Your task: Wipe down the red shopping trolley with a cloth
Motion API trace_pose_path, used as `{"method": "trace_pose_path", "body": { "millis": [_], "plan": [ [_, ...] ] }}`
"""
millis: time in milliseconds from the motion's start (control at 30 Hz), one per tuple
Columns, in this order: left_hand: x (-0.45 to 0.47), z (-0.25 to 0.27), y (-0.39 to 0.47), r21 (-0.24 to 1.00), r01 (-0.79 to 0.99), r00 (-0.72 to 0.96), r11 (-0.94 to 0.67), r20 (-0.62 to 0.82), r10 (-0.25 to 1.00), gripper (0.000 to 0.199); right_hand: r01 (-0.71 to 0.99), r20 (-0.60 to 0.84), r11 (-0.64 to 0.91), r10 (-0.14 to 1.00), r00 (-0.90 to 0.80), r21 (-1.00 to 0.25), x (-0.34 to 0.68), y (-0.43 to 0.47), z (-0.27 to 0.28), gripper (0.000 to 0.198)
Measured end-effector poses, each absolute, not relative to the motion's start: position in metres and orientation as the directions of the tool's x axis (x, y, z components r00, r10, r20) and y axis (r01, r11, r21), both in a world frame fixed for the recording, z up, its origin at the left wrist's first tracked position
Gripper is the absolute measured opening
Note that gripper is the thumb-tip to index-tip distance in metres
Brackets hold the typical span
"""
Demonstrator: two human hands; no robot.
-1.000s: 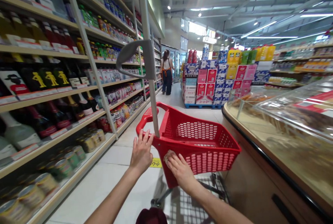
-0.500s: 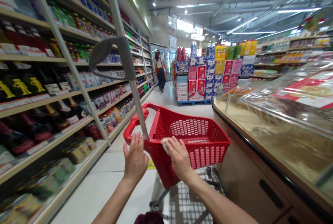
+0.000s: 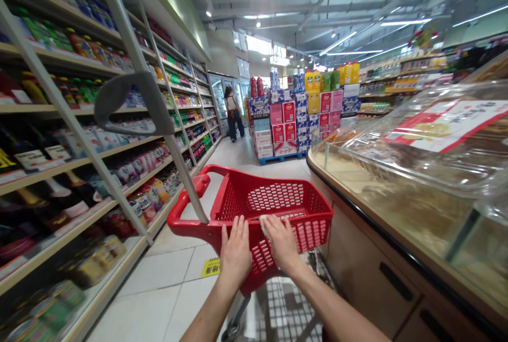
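Observation:
A red plastic shopping cart (image 3: 273, 214) with perforated basket walls stands in front of me, turned sideways. My left hand (image 3: 235, 251) lies against the basket's near side with its fingers stretched out, fingertips by the rim. Just to its right, my right hand (image 3: 281, 241) presses a small whitish wad (image 3: 263, 224), perhaps a tissue or cloth, against the same rim. Most of the wad is hidden under the fingers. A metal pole (image 3: 186, 172) slants up from the cart's red handle end, bearing a grey loop grip (image 3: 137, 104).
Shelves of bottles and cans (image 3: 79, 162) line the left side. A glass-edged counter (image 3: 357, 188) with clear plastic food packs (image 3: 444, 135) stands close on the right. Ahead are stacked drink cartons (image 3: 288, 122) on a blue pallet and a person (image 3: 233, 111) in the aisle.
My left hand has moved right, from beside the cart's handle to the basket side close to my right hand. The view has swung somewhat to the right.

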State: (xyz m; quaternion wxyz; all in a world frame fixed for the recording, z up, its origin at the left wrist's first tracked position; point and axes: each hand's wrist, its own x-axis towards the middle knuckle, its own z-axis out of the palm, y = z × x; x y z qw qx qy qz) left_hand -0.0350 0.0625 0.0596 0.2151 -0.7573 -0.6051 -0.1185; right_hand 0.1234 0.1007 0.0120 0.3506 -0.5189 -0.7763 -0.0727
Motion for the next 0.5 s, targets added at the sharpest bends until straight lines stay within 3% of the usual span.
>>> {"method": "trace_pose_path", "body": {
  "millis": [100, 267, 433, 500],
  "plan": [
    [-0.032, 0.058, 0.069, -0.201, 0.965, 0.235, -0.168, 0.382, 0.894, 0.057, 0.862, 0.553, 0.439, 0.797, -0.243, -0.253, 0.13, 0.107, 0.019, 0.055],
    [-0.03, 0.05, 0.071, -0.198, 0.97, 0.208, -0.141, 0.376, 0.903, 0.06, 0.94, 0.372, 0.139, 0.928, -0.014, -0.311, 0.171, 0.114, 0.015, 0.057],
    [-0.01, 0.042, 0.071, -0.179, 0.971, 0.212, -0.156, 0.363, 0.907, 0.06, 0.914, 0.421, 0.326, 0.883, -0.205, -0.24, 0.17, 0.108, 0.01, 0.057],
    [-0.008, 0.04, 0.07, -0.184, 0.969, 0.218, -0.161, 0.347, 0.912, 0.062, 0.931, 0.414, 0.296, 0.891, -0.187, -0.214, 0.187, 0.109, 0.006, 0.058]
  ]
}}
